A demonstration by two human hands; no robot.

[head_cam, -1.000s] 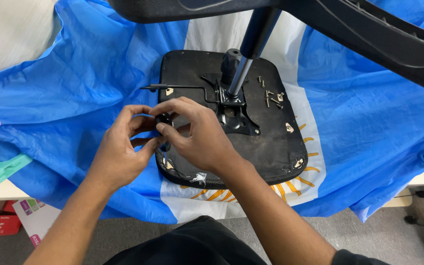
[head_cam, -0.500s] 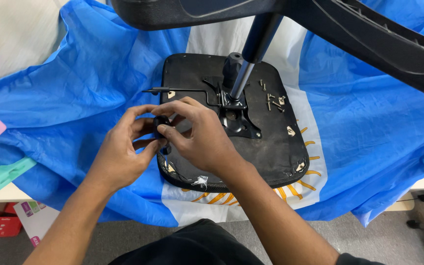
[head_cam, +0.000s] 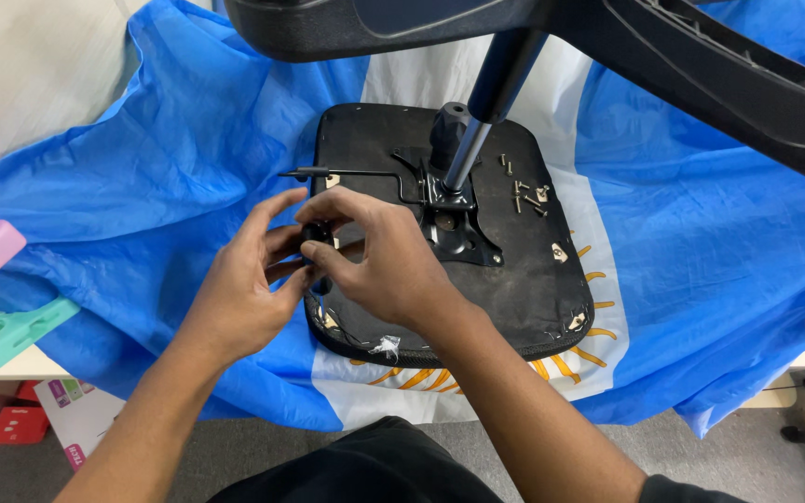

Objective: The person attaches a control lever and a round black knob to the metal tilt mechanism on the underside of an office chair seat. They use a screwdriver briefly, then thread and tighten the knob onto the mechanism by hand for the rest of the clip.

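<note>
Head view: left hand (head_cam: 239,289) and right hand (head_cam: 379,265) pinch a small black part (head_cam: 317,244) together at the left edge of the upturned chair seat (head_cam: 533,289). Loose screws (head_cam: 524,191) lie on the seat, which rests on a blue cloth (head_cam: 142,186) over the worktop.

Bottom-left corner, about 8 o'clock — a flat white printed sheet or pack (head_cam: 75,414) lying low beside the table, with small green, purple and pink label patches. Just left of it, a red box (head_cam: 17,426), partly cut off. No signs or screens in view.
</note>
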